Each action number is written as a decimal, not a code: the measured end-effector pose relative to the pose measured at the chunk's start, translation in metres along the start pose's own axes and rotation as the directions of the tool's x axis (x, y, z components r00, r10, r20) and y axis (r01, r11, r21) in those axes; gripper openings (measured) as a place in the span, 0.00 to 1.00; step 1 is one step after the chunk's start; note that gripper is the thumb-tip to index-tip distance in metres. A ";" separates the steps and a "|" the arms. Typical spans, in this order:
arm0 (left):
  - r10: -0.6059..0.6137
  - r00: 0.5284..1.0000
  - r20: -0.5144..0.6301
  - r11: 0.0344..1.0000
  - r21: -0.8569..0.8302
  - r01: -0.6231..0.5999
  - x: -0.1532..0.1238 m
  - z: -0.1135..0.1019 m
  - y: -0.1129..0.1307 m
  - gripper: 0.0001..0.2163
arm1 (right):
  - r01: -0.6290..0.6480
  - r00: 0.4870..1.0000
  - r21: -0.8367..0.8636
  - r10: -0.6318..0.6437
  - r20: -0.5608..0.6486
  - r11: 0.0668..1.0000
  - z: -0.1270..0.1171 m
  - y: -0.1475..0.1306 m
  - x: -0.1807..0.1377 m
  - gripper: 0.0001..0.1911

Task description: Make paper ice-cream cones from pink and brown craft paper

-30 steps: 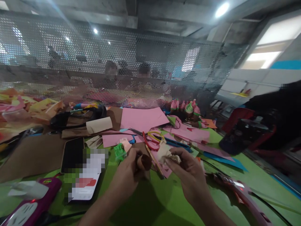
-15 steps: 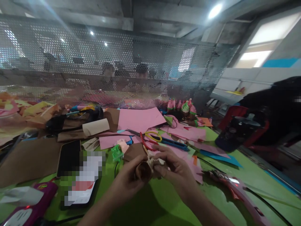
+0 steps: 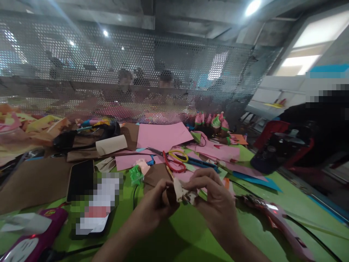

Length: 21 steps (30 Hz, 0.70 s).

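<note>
My left hand (image 3: 151,205) is closed around a small brown rolled paper tube (image 3: 171,194), whose near end is partly hidden by my fingers. Pinched in my right hand (image 3: 216,194) is a crumpled cream-coloured piece of paper (image 3: 180,190), pressed against the tube's right side or touching it; exactly how they join I cannot tell. Just beyond my hands lie scissors (image 3: 174,168) with red and yellow handles and a blue utility knife (image 3: 203,164). A green clip-like object (image 3: 135,175) lies to the left.
A pink glue gun (image 3: 280,218) with a cord rests at the right. On the left are a dark phone (image 3: 80,181), a lit phone (image 3: 100,203) and a purple power strip (image 3: 53,218). Pink paper (image 3: 163,136) and small cupcake-like crafts (image 3: 216,122) stand before a perforated screen (image 3: 177,58).
The brown tube has turned so its open end no longer faces me. My right hand has shifted slightly, its fingers more bent, and the cream paper now stands more upright beside the tube.
</note>
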<state>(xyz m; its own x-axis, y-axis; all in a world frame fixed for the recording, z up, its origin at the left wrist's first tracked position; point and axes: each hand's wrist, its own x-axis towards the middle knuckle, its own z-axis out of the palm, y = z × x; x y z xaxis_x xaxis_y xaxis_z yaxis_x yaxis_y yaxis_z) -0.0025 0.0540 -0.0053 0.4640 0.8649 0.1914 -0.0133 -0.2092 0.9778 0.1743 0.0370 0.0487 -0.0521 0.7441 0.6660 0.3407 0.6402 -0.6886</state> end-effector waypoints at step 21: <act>0.066 0.995 -0.078 0.993 0.107 -0.057 -0.001 -0.005 -0.001 0.06 | 0.268 0.865 -0.324 -0.078 0.496 0.907 0.005 -0.022 -0.008 0.09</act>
<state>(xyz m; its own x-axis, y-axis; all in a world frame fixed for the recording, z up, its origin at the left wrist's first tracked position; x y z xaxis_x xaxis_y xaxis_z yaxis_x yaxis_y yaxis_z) -0.0071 0.0555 -0.0061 0.3918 0.8822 0.2611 0.0550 -0.3058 0.9505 0.1627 0.0179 0.0565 -0.5373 0.6885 0.4872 0.5995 0.7181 -0.3536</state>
